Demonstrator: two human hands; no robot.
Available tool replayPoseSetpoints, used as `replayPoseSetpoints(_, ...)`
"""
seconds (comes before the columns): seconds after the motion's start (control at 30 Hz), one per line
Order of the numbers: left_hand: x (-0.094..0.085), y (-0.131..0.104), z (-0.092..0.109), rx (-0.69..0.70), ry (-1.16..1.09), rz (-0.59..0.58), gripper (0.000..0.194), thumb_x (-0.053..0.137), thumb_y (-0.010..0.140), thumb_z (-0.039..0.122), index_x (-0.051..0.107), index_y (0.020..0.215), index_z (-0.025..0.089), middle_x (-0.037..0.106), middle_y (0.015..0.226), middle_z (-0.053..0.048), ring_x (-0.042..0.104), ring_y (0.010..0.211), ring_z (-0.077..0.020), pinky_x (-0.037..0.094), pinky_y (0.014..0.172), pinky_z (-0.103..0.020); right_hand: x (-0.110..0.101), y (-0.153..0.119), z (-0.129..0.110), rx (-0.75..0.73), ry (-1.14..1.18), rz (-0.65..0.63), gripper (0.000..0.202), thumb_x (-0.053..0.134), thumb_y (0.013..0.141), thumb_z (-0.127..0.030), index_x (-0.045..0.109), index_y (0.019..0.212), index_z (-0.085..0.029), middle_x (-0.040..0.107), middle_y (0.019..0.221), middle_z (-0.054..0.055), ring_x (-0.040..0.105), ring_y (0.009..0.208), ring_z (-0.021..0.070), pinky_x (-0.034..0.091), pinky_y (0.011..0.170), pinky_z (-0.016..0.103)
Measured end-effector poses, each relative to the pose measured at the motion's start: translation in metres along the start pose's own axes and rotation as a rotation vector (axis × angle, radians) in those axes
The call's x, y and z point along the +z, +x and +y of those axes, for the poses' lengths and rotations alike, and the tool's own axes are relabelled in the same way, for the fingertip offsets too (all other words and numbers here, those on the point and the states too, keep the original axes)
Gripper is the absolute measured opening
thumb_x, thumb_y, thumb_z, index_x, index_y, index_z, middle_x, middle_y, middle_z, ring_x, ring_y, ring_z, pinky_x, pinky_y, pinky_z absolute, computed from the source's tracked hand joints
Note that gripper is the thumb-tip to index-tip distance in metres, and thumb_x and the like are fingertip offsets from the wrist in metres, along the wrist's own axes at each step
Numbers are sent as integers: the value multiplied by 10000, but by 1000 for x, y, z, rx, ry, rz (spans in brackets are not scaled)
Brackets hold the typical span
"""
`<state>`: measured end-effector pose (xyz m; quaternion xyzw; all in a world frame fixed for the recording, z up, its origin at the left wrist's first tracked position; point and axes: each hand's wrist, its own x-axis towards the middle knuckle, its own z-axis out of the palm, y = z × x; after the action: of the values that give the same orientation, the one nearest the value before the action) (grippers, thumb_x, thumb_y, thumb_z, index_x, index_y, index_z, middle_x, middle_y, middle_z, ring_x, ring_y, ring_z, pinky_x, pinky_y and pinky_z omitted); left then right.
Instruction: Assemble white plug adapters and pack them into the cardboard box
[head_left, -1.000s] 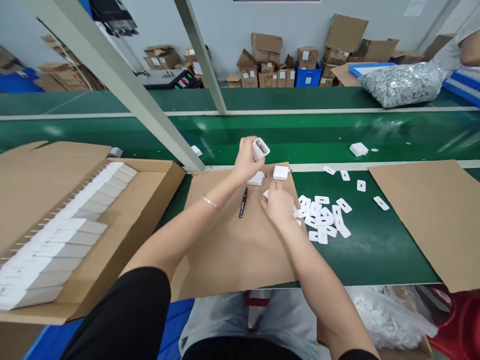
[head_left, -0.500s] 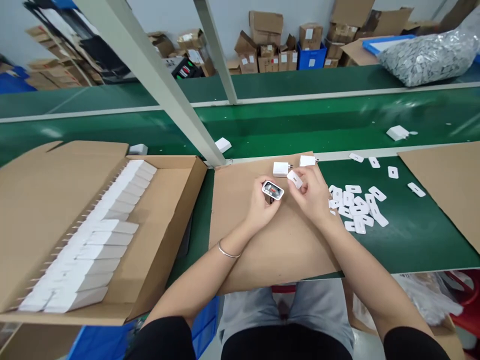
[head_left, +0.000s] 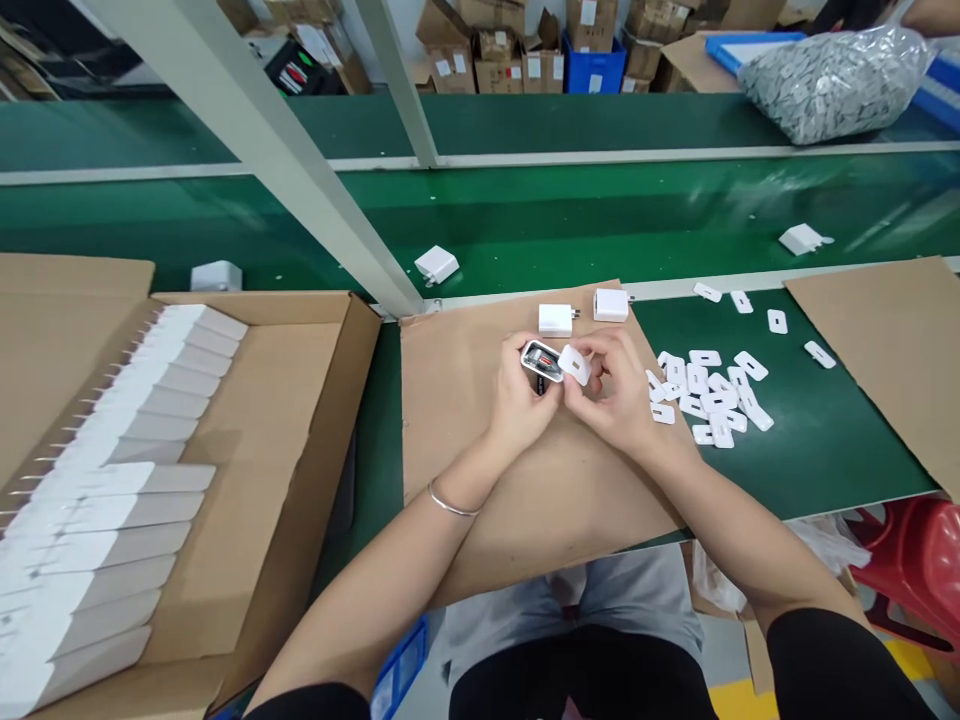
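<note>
My left hand [head_left: 525, 400] is closed around a white charger housing [head_left: 541, 361], its open end facing up so the circuit parts inside show. Between the thumb and fingers of my right hand [head_left: 611, 390] is a small white cover plate [head_left: 574, 365] with a slot in its middle. The plate's edge is right beside the housing's open end; whether they touch I cannot tell. Two white chargers [head_left: 556, 320] with prongs lie on the cardboard sheet [head_left: 480, 460] just beyond my hands. A heap of loose cover plates [head_left: 718, 400] is to the right of my right hand.
On the left, an open cardboard box [head_left: 300, 480] holds a row of white chargers [head_left: 112, 500]. A slanted metal post [head_left: 300, 190] rises in front. A few chargers [head_left: 436, 264] lie on the green belt [head_left: 600, 220]. Behind it sits a plastic bag of small parts [head_left: 836, 85].
My right hand has brought the cover plate close against the open end of the housing. My left hand keeps its hold. The camera view has shifted, moving the surroundings in the picture.
</note>
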<state>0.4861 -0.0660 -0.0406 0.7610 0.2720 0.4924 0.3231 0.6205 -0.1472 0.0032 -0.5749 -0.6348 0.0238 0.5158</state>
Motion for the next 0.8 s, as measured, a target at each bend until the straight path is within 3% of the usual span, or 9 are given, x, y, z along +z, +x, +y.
replayPoseSetpoints(0.1,0,1,-1,70,65,-15,429,652,856,257,424,1218,222,555,1084,-60,601,954,-199,508,801,-326,0,0,3,-40,18,-48,264,646,930,-285,578,1182,-245,602,1086,60,467,587,98,496,533,294)
replayPoseSetpoints(0.27,-1,3,3,194,148,-42,439,598,896,254,425,1298,214,539,1212,-120,569,1138,-258,513,906,-396,0,-1,7,-54,53,-97,275,650,967,-341,589,1223,-261,588,1133,69,489,628,106,513,533,299)
replayPoseSetpoints(0.43,-7,4,11,215,5,-165,535,542,940,341,404,1440,211,489,1344,-150,495,1281,-300,459,1061,-484,-1,-1,9,-34,102,-73,239,653,973,-325,625,1204,-271,552,1114,56,476,637,98,503,528,291)
replayPoseSetpoints(0.5,-8,3,11,188,-93,-200,510,477,994,420,414,1459,220,486,1383,-148,477,1313,-297,429,1108,-491,-1,-1,9,-11,120,-72,232,653,975,-320,642,1203,-278,535,1097,47,452,616,88,501,533,296)
replayPoseSetpoints(0.6,-3,0,10,63,-177,-145,387,391,1057,441,506,1364,236,542,1325,-121,522,1263,-256,428,1103,-446,-1,1,9,29,136,-84,227,651,970,-324,669,1193,-286,501,1066,43,446,631,95,488,539,298)
replayPoseSetpoints(0.73,6,-4,9,-159,-259,-48,327,371,1075,471,558,1199,234,612,1131,-81,601,1027,-199,494,934,-359,-1,1,9,167,192,-183,299,680,937,-342,652,1231,-295,482,1142,51,451,664,98,514,618,318)
replayPoseSetpoints(0.8,8,-5,11,-188,-285,-9,336,378,1070,496,553,1192,236,613,1120,-78,598,971,-189,498,886,-345,2,-1,10,291,276,-216,354,649,956,-405,588,1283,-285,497,1163,53,480,698,107,521,671,325)
